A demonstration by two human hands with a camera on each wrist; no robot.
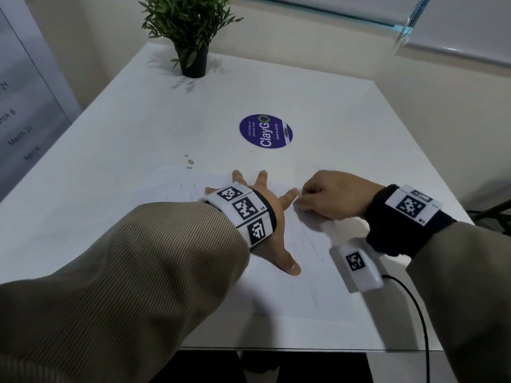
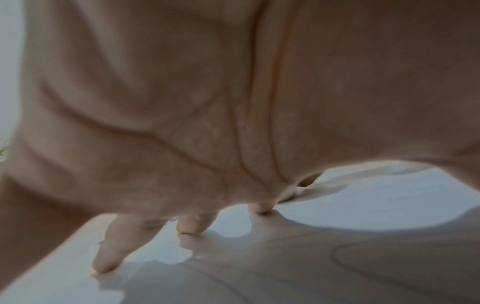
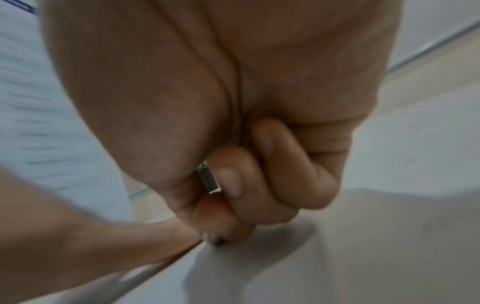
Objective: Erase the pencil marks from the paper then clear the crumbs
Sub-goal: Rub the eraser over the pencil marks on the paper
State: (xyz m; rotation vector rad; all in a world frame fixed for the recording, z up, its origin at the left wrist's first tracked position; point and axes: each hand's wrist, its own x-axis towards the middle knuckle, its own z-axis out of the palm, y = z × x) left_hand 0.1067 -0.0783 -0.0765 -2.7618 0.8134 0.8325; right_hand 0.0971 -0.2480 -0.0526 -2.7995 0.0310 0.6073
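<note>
Erasing step, I judge: my left hand [image 1: 272,217] lies spread flat on the paper [image 1: 309,261] on the table; my right hand [image 1: 329,196] pinches the eraser [image 3: 210,181], tip down beside its forefinger. Next: rub the remaining pencil marks [image 1: 301,241].

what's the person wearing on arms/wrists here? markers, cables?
Both arms wear tan ribbed sleeves. The left hand carries a black wristband with white blocks bearing square black-and-white markers. The right hand has a similar band, markers, and a thin black cable.
</note>
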